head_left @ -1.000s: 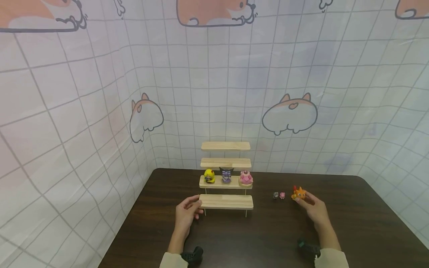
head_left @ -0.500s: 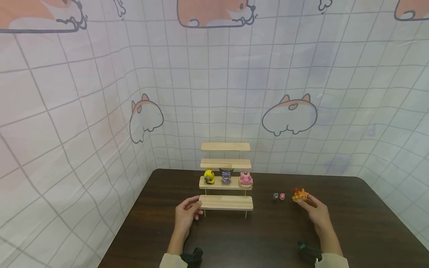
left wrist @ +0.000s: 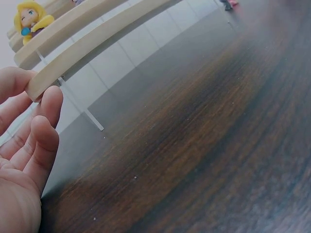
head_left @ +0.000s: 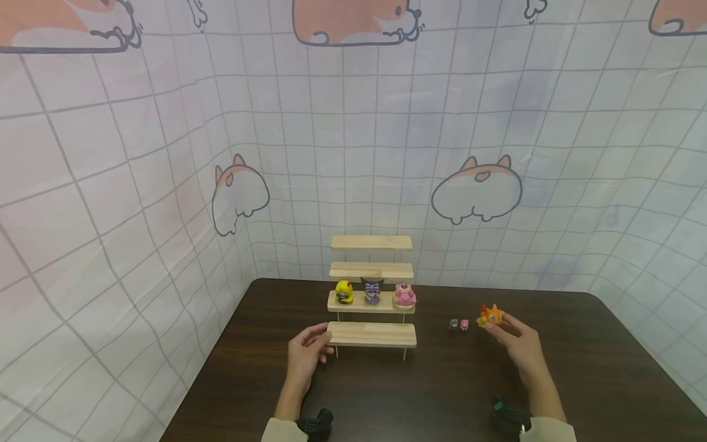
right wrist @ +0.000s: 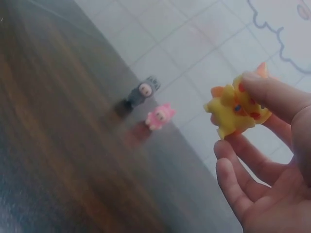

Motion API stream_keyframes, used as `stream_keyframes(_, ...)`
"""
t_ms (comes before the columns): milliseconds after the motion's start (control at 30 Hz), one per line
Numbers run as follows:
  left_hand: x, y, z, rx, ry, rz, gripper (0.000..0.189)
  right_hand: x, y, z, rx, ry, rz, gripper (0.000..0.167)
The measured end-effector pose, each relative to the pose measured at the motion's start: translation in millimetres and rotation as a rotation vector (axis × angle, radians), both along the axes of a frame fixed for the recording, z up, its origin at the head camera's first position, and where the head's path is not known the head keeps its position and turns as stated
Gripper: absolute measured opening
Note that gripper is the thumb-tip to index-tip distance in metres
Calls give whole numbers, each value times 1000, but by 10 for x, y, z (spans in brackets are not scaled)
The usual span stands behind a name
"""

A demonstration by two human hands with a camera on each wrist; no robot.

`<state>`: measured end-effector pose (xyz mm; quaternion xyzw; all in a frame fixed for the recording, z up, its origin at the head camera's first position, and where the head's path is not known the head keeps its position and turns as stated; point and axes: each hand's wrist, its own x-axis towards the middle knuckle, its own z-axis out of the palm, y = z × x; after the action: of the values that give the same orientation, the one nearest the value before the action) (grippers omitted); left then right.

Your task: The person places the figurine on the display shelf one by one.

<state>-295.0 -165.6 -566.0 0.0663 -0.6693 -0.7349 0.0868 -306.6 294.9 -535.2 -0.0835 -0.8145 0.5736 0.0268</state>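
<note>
A tiered wooden display stand (head_left: pixel 372 334) stands on the dark table. My left hand (head_left: pixel 304 353) pinches the left end of its lowest board, thumb on top and fingers beneath in the left wrist view. On the second board up sit a yellow-haired figurine (head_left: pixel 344 292), a purple and black one (head_left: pixel 372 293) and a pink one (head_left: pixel 404 296). To the right, my right hand (head_left: pixel 521 344) pinches an orange and yellow figurine (right wrist: pixel 235 108) between thumb and fingers, raised above the table in the right wrist view.
Two tiny figurines, one grey (right wrist: pixel 141 92) and one pink (right wrist: pixel 160 116), stand on the dark wooden table (head_left: pixel 453 387) between the stand and my right hand. A white grid-patterned cloth (head_left: pixel 381 153) with dog drawings hangs behind the table and along both sides.
My right hand shifts slightly right with the orange and yellow figurine, then lifts it a little up and left. The left hand keeps its place on the lowest board.
</note>
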Motion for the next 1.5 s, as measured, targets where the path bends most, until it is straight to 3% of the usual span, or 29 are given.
stream_keyframes(733,12,-4,-3,-2,18,-2,32,161,-297,588,16,152,82,83)
stream_keyframes(1300,11,9,7,-13,7,6,33,197,-668,713,159,299,145,59)
stream_keyframes(1500,11,8,4,-13,8,8,33,181,-789,729,176,312,173,52)
